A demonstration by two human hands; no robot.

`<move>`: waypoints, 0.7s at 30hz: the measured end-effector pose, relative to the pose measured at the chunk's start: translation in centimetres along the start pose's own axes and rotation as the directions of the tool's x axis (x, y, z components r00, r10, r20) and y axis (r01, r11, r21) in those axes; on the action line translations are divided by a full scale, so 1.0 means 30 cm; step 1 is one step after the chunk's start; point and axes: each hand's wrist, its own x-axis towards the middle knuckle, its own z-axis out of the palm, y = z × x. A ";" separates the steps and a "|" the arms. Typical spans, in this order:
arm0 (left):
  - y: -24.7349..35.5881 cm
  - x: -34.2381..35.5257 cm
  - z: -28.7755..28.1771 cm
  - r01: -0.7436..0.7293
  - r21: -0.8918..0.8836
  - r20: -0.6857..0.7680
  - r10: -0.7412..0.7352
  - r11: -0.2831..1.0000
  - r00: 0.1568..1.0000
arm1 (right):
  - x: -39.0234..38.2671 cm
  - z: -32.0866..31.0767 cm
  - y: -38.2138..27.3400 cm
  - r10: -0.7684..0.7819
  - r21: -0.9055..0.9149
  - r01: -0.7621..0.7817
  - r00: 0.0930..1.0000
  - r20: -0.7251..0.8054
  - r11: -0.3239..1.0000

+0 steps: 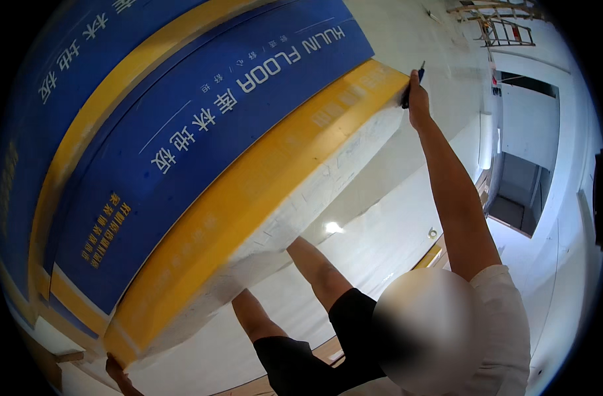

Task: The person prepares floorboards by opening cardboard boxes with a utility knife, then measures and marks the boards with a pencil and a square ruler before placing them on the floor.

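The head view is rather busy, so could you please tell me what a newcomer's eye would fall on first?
Most likely the long blue-and-yellow box, slanting across the left and middle of the picture. Next come the left hand at its lower-left corner and the right hand near its upper-right end, the latter holding a dark tool. A wooden ladder-like frame stands out at top right.

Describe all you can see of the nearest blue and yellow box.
The long box looks like cardboard: a blue face with white and yellow lettering, and a yellow side. It slants from lower left to upper right, before a similar box. The left hand touches its lower-left corner; the right hand, gripping a dark blue tool, is at its other end.
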 end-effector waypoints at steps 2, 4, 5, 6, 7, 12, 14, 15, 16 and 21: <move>-0.097 0.162 -0.069 -0.214 -0.108 -0.070 0.207 0.971 0.976 | -0.037 0.118 -0.086 -0.028 -0.083 0.032 0.998 0.051 0.996; -0.089 0.320 -0.011 -0.374 -0.078 -0.118 0.364 0.924 0.924 | 0.052 0.128 -0.006 -0.143 -0.269 0.141 0.990 0.011 0.953; -0.119 0.339 -0.025 -0.386 0.010 -0.167 0.382 0.923 0.909 | 0.031 0.185 -0.003 -0.140 -0.281 0.156 0.987 0.075 0.947; -0.154 0.346 -0.036 -0.384 0.097 -0.208 0.396 0.918 0.894 | -0.010 0.247 -0.011 -0.140 -0.298 0.177 0.980 0.142 0.938; 0.005 0.247 0.099 -0.268 0.314 -0.008 0.285 0.911 0.958 | -0.045 0.190 -0.005 -0.112 -0.429 0.143 0.989 0.098 0.892; 0.046 -0.045 0.275 -0.518 -0.099 -0.272 0.477 0.850 0.836 | -0.118 0.036 0.077 -0.019 -0.222 0.056 0.986 0.165 0.974; 0.112 -0.254 0.267 -0.449 0.186 -0.225 0.483 0.874 0.846 | -0.135 -0.034 0.058 -0.039 -0.087 0.056 0.983 0.182 0.995; 0.114 -0.369 0.274 -0.519 0.199 -0.258 0.555 0.831 0.790 | -0.158 -0.040 0.039 0.004 -0.066 0.011 0.975 0.223 0.998; 0.148 -0.473 0.345 -0.609 0.214 -0.263 0.646 0.763 0.717 | -0.182 -0.111 0.042 0.060 -0.058 -0.048 0.971 0.232 0.997; 0.494 -1.207 0.472 -0.626 0.234 0.173 0.602 0.744 0.780 | -0.167 -0.247 0.004 0.015 -0.305 0.159 0.867 0.498 0.939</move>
